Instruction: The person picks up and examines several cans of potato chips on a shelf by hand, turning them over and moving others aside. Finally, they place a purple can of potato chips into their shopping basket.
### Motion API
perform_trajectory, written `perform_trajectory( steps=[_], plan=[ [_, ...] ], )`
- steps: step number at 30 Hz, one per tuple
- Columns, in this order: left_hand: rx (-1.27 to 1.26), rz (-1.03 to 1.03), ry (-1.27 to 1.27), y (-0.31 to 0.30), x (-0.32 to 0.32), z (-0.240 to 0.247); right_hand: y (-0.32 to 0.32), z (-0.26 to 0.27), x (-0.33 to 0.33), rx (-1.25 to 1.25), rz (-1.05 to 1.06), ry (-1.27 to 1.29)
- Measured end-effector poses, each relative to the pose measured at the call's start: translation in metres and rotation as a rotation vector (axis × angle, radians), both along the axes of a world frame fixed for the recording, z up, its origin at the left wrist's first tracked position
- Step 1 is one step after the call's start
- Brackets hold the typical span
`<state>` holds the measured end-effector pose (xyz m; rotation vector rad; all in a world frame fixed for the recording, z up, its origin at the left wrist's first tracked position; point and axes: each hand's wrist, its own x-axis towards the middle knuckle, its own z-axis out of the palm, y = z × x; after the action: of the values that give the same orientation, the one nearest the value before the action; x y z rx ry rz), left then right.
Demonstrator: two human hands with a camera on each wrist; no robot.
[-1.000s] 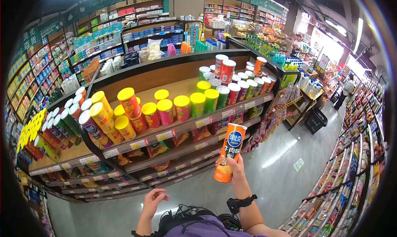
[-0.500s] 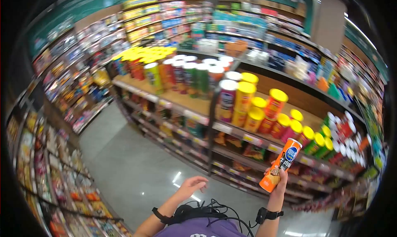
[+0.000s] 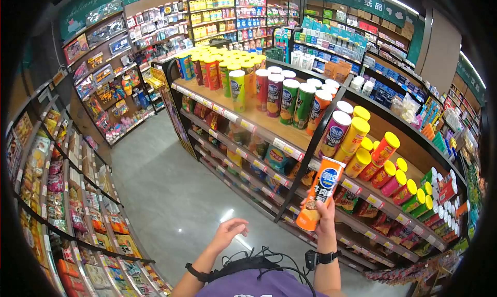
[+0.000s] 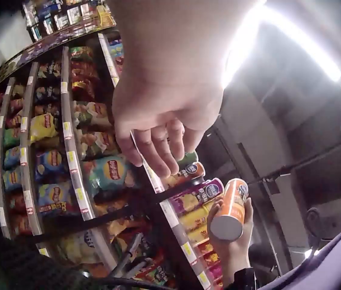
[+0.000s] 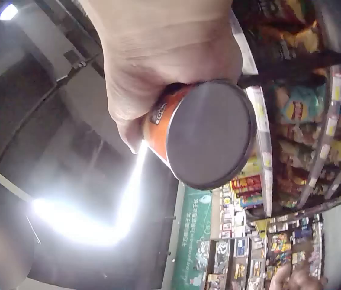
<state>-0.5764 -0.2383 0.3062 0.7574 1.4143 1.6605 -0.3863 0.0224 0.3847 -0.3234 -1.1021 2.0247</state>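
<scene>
An orange canister of potato chips (image 3: 322,191) with a blue logo tilts in front of the shelf. My right hand (image 3: 325,218) grips its lower half, thumb across the front. In the right wrist view the canister's round grey base (image 5: 211,134) faces the camera, and my palm wraps its side. Low in front of my body, my left hand (image 3: 229,233) hangs with loosely bent fingers and holds nothing. The left wrist view shows those fingers (image 4: 158,148) dangling before the shelves. Nearest the held canister stand a purple canister (image 3: 335,133) and yellow canisters (image 3: 354,136) on the top shelf.
Canisters with yellow lids (image 3: 228,59) crowd the far end of the top shelf (image 3: 259,122). Chip bags (image 3: 277,160) fill the lower tiers. Snack shelves (image 3: 77,204) line the left side, with grey floor (image 3: 155,167) between. A black post (image 3: 309,167) divides the shelving.
The view has swung left along the shelves, bringing the left aisle into sight. My right hand keeps its grip on the orange canister, which now overlaps the shelf's black post. The left hand stays free.
</scene>
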Motion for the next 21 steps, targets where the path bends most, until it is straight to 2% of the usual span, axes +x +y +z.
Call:
perform_trajectory(
  steps=[3,7,9,11,12,15,17,19,21],
  plan=[
    [0.011,-0.041,-0.005,-0.004,-0.016,0.001,-0.026,0.003,-0.033,0.013,0.159,0.018],
    [0.092,-0.006,-0.018,-0.009,-0.026,0.043,-0.076,0.009,-0.086,0.074,0.219,-0.062],
    [0.286,-0.010,-0.003,-0.015,-0.033,0.057,-0.100,0.014,-0.110,0.052,0.279,-0.089],
    [0.308,0.029,-0.010,-0.028,-0.041,0.065,-0.126,0.017,-0.132,0.084,0.306,-0.059],
    [0.347,0.038,-0.005,-0.036,-0.047,0.065,-0.135,0.021,-0.139,0.058,0.416,-0.008],
    [0.306,0.190,-0.095,-0.065,-0.064,0.057,-0.153,0.023,-0.153,0.139,0.546,-0.081],
    [0.315,0.223,-0.082,-0.088,-0.077,0.061,-0.167,0.021,-0.170,0.161,0.532,-0.027],
    [0.562,-0.062,-0.582,-0.113,-0.090,0.058,-0.170,0.010,-0.181,0.296,0.571,-0.013],
    [0.586,0.010,-0.640,-0.128,-0.097,0.054,-0.186,0.005,-0.193,0.319,0.548,0.003]
  ],
)
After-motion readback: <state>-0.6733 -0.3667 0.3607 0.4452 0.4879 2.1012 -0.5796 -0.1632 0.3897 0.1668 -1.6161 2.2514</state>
